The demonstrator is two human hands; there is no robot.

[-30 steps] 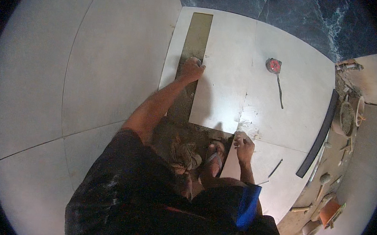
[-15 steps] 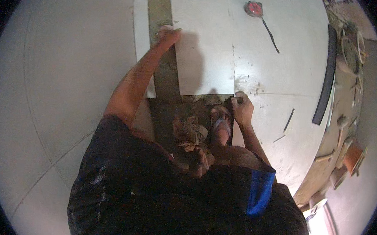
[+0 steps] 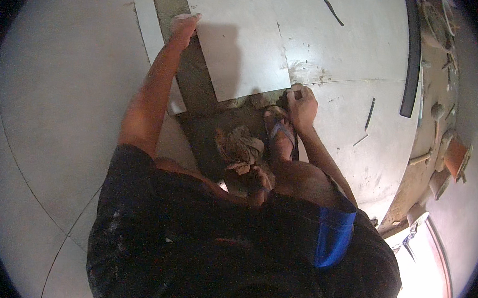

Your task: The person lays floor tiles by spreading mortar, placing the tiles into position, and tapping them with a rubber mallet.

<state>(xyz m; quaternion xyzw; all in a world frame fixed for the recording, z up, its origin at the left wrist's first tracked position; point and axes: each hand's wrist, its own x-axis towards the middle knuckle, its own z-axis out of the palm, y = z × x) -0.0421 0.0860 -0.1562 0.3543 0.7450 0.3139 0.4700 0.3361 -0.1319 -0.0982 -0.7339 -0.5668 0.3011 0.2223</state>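
Observation:
A pale floor tile (image 3: pixel 246 50) lies ahead of me, its near edge bordering a strip of grey mortar. My left hand (image 3: pixel 185 26) reaches far out to the tile's left edge, fingers closed together against it. The fingertips look whitish with dust. At the tile's near right corner, my right hand (image 3: pixel 302 106) is curled, thumb and fingers pinched together on the corner. Its fingertips are partly hidden. Between my legs lies a crumpled brownish cloth or bag (image 3: pixel 240 146), just left of my sandalled foot (image 3: pixel 280 135).
Bare mortar (image 3: pixel 174 0) runs along the tile's left side. On the right-hand tiles rest a dark pen-like stick (image 3: pixel 370 114), a black strap (image 3: pixel 329 7) and a long dark bar (image 3: pixel 410 56). Beyond stand tools and an orange container (image 3: pixel 456 158) near the wall.
The view has shifted and turned slightly, so the red tape measure has left the picture and only its strap shows. Both hands stay at the same edges of the tile.

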